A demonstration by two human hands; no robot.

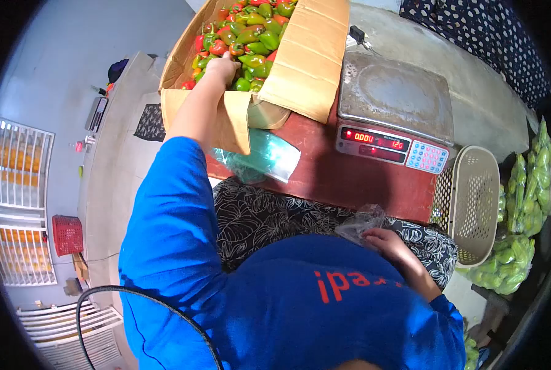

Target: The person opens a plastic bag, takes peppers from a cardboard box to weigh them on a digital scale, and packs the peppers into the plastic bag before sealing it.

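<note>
My left hand [223, 69] reaches into a cardboard box [309, 58] of red and green peppers [254, 37]. Its fingers are bent in among the peppers at the near side; their tips are partly hidden, and what they grip cannot be made out. Low at the right, my right hand [383, 239] has its fingers closed on a clear plastic bag [360, 225] above the patterned cloth on my lap. Between the box and my lap lies a greenish plastic packet [263, 155] on the red table [349, 185].
A weighing scale [395, 98] with a lit red display stands right of the box. Beside it is a beige plastic basket [477, 197]. Bags of green produce [503, 262] lie at the far right. A red crate [67, 234] sits at the left.
</note>
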